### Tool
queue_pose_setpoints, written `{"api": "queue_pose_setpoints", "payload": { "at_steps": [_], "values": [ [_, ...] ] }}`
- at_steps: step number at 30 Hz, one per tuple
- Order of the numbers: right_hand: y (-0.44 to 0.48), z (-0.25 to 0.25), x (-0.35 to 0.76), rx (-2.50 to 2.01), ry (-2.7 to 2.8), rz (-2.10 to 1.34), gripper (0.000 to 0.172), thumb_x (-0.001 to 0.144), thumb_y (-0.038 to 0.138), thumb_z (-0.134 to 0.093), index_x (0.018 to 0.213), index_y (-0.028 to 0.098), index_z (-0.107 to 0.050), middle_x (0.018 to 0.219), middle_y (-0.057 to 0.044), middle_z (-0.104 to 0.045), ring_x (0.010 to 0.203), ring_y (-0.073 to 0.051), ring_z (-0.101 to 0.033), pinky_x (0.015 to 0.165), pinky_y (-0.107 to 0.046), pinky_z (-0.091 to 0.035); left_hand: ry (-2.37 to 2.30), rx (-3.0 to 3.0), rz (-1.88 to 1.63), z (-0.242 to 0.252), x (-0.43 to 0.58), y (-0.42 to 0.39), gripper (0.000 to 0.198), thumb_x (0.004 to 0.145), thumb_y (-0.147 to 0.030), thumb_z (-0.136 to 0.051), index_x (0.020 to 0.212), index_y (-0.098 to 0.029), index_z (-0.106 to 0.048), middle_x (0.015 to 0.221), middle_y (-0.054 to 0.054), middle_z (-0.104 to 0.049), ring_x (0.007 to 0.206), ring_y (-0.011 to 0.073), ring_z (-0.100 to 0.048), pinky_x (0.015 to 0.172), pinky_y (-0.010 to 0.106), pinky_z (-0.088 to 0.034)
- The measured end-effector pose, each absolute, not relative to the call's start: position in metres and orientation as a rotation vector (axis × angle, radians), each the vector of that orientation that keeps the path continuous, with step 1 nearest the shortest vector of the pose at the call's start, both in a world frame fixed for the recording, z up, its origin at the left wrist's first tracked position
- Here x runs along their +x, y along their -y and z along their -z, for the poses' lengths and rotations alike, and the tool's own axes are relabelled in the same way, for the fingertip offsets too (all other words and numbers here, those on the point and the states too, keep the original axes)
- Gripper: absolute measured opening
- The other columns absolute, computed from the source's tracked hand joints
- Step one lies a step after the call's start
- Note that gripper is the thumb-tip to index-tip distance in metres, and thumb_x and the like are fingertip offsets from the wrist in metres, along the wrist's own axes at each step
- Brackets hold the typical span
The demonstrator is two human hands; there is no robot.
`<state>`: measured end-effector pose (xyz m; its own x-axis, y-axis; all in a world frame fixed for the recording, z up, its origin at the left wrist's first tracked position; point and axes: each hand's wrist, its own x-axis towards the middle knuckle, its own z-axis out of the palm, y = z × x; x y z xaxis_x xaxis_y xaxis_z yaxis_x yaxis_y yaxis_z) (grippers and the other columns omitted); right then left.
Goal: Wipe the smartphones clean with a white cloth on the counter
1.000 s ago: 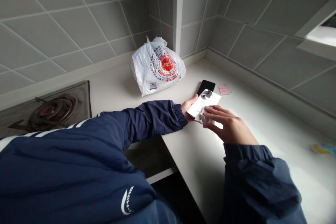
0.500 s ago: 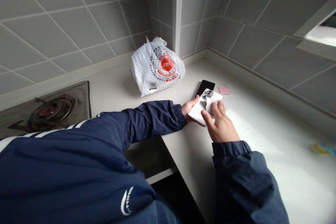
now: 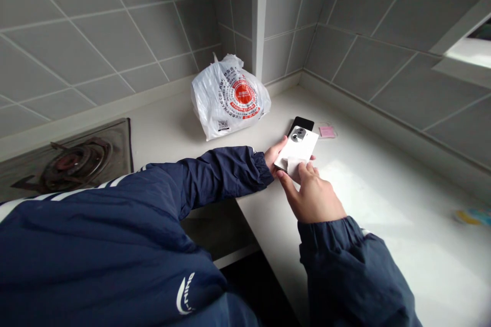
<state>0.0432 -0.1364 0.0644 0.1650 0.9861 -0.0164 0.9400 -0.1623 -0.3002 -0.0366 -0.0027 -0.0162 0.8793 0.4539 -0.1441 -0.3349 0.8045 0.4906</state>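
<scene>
My left hand (image 3: 274,156) grips the edge of a white smartphone (image 3: 301,147), whose back faces up with a round camera module. My right hand (image 3: 312,196) pinches a white cloth (image 3: 294,167) against the lower part of the phone's back. The cloth's folds are partly hidden by my fingers. Just beyond the phone, partly covered by it, lies a flat black phone-sized slab (image 3: 303,123). A small pink tag (image 3: 327,132) rests on the counter to its right.
A white plastic bag (image 3: 228,98) with a red round print stands in the corner of the white countertop (image 3: 383,204). A gas burner (image 3: 76,166) sits at the left. Grey tiles cover both walls. The counter's edge runs below my left arm. A colourful item (image 3: 472,216) lies at the far right.
My right hand has slid down toward the phone's lower end, with the cloth now showing flat there. The phone has turned slightly in my left hand.
</scene>
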Motion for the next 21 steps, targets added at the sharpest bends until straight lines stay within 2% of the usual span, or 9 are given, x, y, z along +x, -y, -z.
{"api": "queue_pose_setpoints", "payload": {
  "at_steps": [2, 4, 7, 9, 12, 17, 21],
  "values": [
    [0.137, -0.068, 0.042, -2.254, 1.858, -0.333, 0.054, 0.098, 0.059, -0.040, 0.113, 0.012, -0.062, 0.131, -0.028, -0.064, 0.121, -0.042, -0.063, 0.089, -0.054, -0.056, -0.272, 0.494, -0.421, 0.013, -0.036, 0.004, 0.083, 0.102, -0.057, -0.001, 0.154, -0.002, -0.035, 0.116, 0.024, -0.070, 0.099, 0.0310, -0.071, 0.104, 0.050, -0.041],
    [0.135, -0.066, 0.043, -2.243, 1.850, -0.361, 0.059, 0.098, 0.060, -0.039, 0.119, 0.009, -0.061, 0.137, -0.030, -0.060, 0.130, -0.044, -0.056, 0.092, -0.056, -0.055, -0.284, 0.500, -0.411, 0.012, -0.036, 0.006, 0.084, 0.102, -0.057, -0.001, 0.154, -0.001, -0.035, 0.116, 0.024, -0.070, 0.101, 0.0311, -0.071, 0.106, 0.049, -0.041],
    [0.130, -0.055, 0.047, -2.242, 1.809, -0.394, 0.080, 0.096, 0.066, -0.033, 0.140, 0.001, -0.048, 0.155, -0.034, -0.040, 0.146, -0.049, -0.036, 0.102, -0.066, -0.048, -0.339, 0.477, -0.400, 0.014, -0.034, 0.008, 0.082, 0.103, -0.058, -0.006, 0.152, 0.000, -0.038, 0.116, 0.022, -0.071, 0.107, 0.0288, -0.069, 0.109, 0.045, -0.039],
    [0.128, -0.048, 0.048, -2.270, 1.745, -0.374, 0.086, 0.096, 0.068, -0.029, 0.149, 0.001, -0.040, 0.161, -0.030, -0.029, 0.151, -0.048, -0.027, 0.108, -0.071, -0.040, -0.376, 0.472, -0.390, 0.015, -0.032, 0.009, 0.079, 0.104, -0.057, -0.010, 0.151, -0.002, -0.041, 0.117, 0.020, -0.071, 0.110, 0.0275, -0.068, 0.111, 0.043, -0.038],
    [0.127, -0.040, 0.048, -2.259, 1.642, -0.264, 0.086, 0.097, 0.069, -0.025, 0.153, 0.005, -0.038, 0.164, -0.025, -0.027, 0.152, -0.045, -0.024, 0.112, -0.073, -0.032, -0.402, 0.481, -0.403, 0.012, -0.029, 0.013, 0.074, 0.105, -0.054, -0.013, 0.148, -0.003, -0.047, 0.119, 0.020, -0.070, 0.115, 0.0280, -0.066, 0.114, 0.042, -0.035],
    [0.123, -0.032, 0.056, -2.238, 1.557, -0.209, 0.090, 0.095, 0.073, -0.024, 0.158, 0.008, -0.031, 0.166, -0.023, -0.021, 0.153, -0.044, -0.022, 0.114, -0.073, -0.028, -0.424, 0.504, -0.432, 0.002, -0.028, 0.022, 0.070, 0.106, -0.046, -0.012, 0.145, -0.002, -0.051, 0.119, 0.021, -0.070, 0.120, 0.0302, -0.064, 0.115, 0.043, -0.034],
    [0.118, -0.027, 0.067, -2.240, 1.479, -0.136, 0.087, 0.097, 0.070, -0.025, 0.161, 0.012, -0.022, 0.168, -0.021, -0.018, 0.155, -0.042, -0.017, 0.114, -0.075, -0.025, -0.473, 0.600, -0.220, -0.005, -0.038, 0.022, 0.073, 0.104, -0.053, -0.015, 0.140, -0.004, -0.056, 0.105, 0.020, -0.074, 0.112, 0.0335, -0.067, 0.110, 0.051, -0.037]
  ]
}}
